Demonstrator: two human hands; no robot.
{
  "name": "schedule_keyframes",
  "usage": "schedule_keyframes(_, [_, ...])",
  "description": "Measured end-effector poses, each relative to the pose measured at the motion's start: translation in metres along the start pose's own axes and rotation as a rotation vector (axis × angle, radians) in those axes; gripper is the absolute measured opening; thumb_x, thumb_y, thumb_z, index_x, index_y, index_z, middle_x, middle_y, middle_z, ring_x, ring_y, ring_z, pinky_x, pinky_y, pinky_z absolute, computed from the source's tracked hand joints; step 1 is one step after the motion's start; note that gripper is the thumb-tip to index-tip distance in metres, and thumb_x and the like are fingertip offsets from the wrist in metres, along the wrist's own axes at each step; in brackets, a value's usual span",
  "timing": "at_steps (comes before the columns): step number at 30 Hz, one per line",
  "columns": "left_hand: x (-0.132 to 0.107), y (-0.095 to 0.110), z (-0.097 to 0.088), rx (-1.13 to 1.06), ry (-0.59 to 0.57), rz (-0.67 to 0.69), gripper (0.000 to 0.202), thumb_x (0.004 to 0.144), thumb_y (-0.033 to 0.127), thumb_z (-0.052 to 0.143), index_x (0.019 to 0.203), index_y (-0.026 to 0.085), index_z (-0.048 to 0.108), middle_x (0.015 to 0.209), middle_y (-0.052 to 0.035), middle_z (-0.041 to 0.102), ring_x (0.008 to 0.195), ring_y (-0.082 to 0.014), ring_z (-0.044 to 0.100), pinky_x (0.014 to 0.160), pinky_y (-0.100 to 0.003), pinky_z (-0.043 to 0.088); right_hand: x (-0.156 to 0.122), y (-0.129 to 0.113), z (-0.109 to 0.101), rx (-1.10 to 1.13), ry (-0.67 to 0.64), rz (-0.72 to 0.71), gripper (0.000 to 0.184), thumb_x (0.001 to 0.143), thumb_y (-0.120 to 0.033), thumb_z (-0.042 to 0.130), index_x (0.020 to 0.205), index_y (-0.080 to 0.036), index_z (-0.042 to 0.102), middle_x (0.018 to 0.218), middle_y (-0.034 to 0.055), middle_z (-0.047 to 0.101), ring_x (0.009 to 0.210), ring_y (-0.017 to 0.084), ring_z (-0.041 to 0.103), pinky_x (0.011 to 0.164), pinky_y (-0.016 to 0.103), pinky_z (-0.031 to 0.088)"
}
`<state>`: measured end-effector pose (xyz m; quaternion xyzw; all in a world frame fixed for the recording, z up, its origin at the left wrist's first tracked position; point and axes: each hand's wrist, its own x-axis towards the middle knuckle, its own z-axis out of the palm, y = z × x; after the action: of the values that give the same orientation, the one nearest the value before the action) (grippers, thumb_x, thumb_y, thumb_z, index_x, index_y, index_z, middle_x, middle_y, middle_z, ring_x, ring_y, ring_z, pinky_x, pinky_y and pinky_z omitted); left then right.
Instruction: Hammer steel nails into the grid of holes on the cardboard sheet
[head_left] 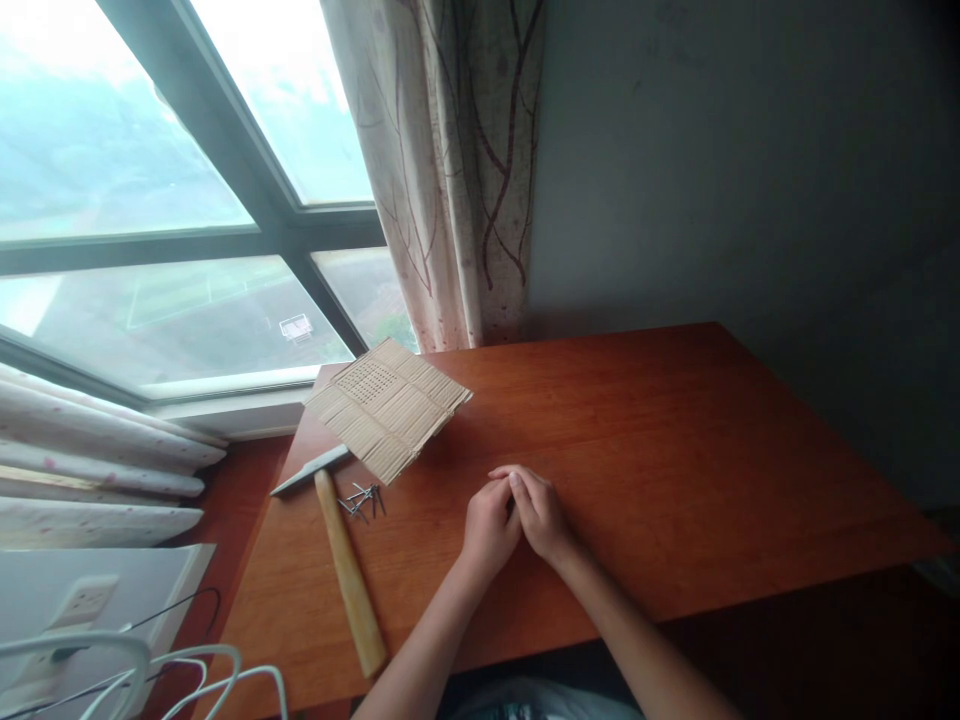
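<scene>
My left hand [491, 525] and my right hand [541, 512] are clasped together above the near middle of the table. The fingers of both are closed, and no object shows in them. To their left lies a hammer [349, 575] with a pale wooden handle and a grey metal head pointing toward the window side. Beside its handle sits a small loose pile of nails [365, 500]. Behind the nails is a piece of corrugated cardboard [386, 420], its near right edge raised off the tabletop. A patch of small holes in rows marks its far left part.
The reddish-brown wooden table [637, 450] reaches toward a grey wall [712, 180]. Large windows [112, 130] and a patterned curtain [480, 180] stand behind and to the left. White cables [225, 650] loop near a wall socket [88, 600] at lower left.
</scene>
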<state>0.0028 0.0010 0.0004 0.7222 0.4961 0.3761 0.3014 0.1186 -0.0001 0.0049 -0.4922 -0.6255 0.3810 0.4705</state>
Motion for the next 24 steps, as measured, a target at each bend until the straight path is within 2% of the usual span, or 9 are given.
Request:
schedule_keyframes(9, [0.0004,0.003,0.0016,0.052,0.028,-0.043,0.015,0.088,0.02,0.051,0.077,0.017,0.061,0.077,-0.0082,0.069,0.069,-0.0179,0.063,0.065,-0.025,0.045,0.0006,0.0008,-0.0002,0.013,0.008,0.027,0.041,0.105,-0.035,0.032,0.108,-0.022,0.071,0.106,0.0083,0.075,0.098,0.02,0.07,0.092,0.034,0.053])
schedule_keyframes(24, [-0.0011,-0.001,-0.0016,-0.005,-0.026,-0.002,0.014,0.088,0.017,0.05,0.079,0.016,0.061,0.079,-0.0077,0.069,0.072,-0.0175,0.062,0.066,-0.025,0.043,0.0005,0.0033,0.0006,-0.005,0.025,-0.004,0.037,0.104,-0.032,0.035,0.108,-0.022,0.07,0.104,0.008,0.074,0.096,0.02,0.069,0.089,0.032,0.052])
